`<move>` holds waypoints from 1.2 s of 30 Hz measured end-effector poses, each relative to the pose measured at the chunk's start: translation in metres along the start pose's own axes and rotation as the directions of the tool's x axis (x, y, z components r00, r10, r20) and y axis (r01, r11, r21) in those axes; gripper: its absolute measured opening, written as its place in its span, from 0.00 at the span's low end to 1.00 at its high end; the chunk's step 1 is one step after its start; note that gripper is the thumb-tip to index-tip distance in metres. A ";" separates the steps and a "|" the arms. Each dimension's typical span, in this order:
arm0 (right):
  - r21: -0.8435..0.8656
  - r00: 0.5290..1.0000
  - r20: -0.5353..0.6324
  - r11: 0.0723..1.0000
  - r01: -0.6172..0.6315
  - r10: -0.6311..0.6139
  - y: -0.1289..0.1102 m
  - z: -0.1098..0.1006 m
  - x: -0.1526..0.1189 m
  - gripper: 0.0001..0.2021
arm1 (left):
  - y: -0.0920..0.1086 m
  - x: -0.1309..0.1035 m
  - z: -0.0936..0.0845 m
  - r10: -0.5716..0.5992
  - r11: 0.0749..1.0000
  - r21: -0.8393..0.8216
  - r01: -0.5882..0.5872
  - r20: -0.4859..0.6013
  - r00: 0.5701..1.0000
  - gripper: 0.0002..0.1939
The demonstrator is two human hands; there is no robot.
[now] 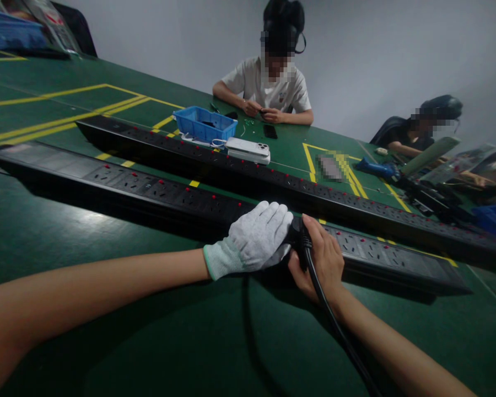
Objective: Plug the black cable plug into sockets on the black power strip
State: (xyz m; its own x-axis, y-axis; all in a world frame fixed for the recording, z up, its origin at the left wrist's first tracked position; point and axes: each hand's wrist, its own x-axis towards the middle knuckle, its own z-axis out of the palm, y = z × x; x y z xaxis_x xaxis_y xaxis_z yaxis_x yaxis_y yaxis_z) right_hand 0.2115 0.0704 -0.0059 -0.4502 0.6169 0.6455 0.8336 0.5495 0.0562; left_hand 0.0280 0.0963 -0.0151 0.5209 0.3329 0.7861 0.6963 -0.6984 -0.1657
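A long black power strip (149, 190) with rows of sockets and small red parts lies across the green table. My left hand (258, 234), in a whitish glove with a green cuff, wraps over its middle with fingers close together. Right beside it, my bare right hand (324, 256) grips a black plug (300, 234) against the top of the strip. From the plug a thick black cable (328, 309) runs down toward me. Whether the plug's pins are in a socket is hidden by my hands.
Behind lies a second long black power strip (322, 196), roughly parallel. Beyond it are a blue bin (204, 124), a white phone (248, 149) and a person (275, 91) handling small parts. Another person (417, 129) sits at right, near a blue-handled tool (376, 167).
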 end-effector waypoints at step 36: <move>0.218 0.995 0.075 0.973 -0.079 0.064 0.024 -0.019 0.025 0.11 | -0.049 0.017 -0.045 -0.159 0.982 0.187 0.034 0.713 0.683 0.48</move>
State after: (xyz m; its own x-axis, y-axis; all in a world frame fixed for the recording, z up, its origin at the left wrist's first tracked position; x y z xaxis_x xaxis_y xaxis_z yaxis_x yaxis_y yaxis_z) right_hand 0.2259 0.0886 0.0258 -0.4189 0.6911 0.5890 0.7763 0.6090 -0.1624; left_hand -0.0198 0.1075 0.0334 0.5971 0.7901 0.1388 0.7935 -0.5562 -0.2471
